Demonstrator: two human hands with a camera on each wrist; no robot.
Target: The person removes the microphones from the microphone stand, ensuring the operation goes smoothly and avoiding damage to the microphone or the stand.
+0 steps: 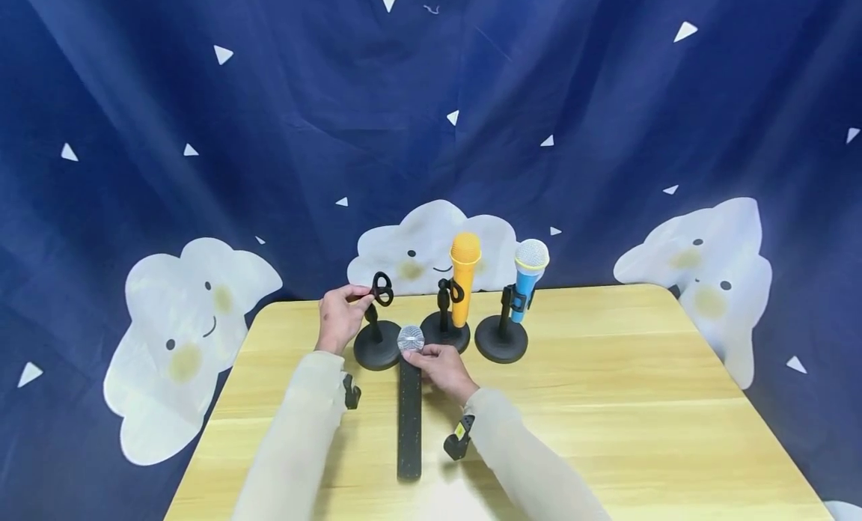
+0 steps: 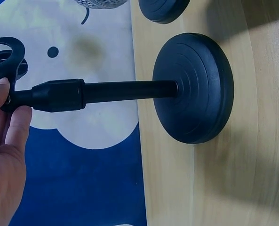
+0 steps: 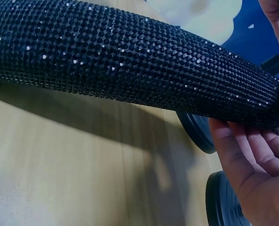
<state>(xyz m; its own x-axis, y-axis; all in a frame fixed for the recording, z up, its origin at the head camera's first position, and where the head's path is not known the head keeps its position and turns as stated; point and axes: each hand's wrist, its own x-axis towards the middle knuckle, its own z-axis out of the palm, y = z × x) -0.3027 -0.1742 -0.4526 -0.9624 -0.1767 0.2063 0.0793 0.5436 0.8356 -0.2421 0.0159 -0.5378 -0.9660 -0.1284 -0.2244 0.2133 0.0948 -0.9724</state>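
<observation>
My left hand pinches the looped clip at the top of a black microphone stand. The stand's round base rests on the wooden table, its post upright and its clip unfilled. My right hand grips a long black microphone just below its silver mesh head. Small shiny studs cover the microphone's body, which points back toward me above the table. Right-hand fingers wrap its narrow end from below, close in front of the left stand.
On the middle stand leans a yellow microphone. A blue microphone with a white head sits in the clip of the right stand. Behind the table's back edge hangs a dark blue curtain with clouds.
</observation>
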